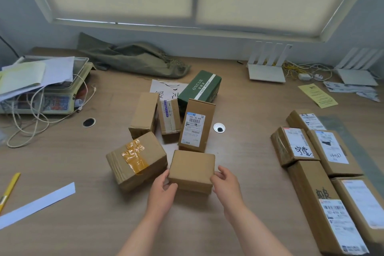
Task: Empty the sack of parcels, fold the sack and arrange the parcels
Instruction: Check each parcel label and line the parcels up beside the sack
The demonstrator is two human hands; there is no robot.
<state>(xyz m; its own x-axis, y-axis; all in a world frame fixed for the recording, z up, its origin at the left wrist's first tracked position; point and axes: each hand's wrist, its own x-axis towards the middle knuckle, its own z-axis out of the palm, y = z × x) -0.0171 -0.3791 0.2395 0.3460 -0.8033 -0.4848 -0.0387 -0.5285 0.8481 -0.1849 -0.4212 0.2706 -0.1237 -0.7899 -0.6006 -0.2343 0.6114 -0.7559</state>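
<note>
A plain small cardboard box (192, 169) sits near the middle of the desk. My left hand (162, 188) grips its left near corner and my right hand (225, 183) grips its right side. Around it lie a box with yellow tape (136, 160), a labelled upright box (196, 125), two more brown boxes (144, 114) (169, 116) and a green box (199, 88). The olive sack (133, 58) lies crumpled at the back of the desk. Several labelled parcels (320, 164) lie in rows at the right.
A weighing scale (41, 97) with papers and white cables stands at the left. Two white routers (267, 68) (357, 70) with wires sit at the back right, near a yellow leaflet (318, 95). A white paper strip (37, 203) and a yellow knife (9, 189) lie at the near left.
</note>
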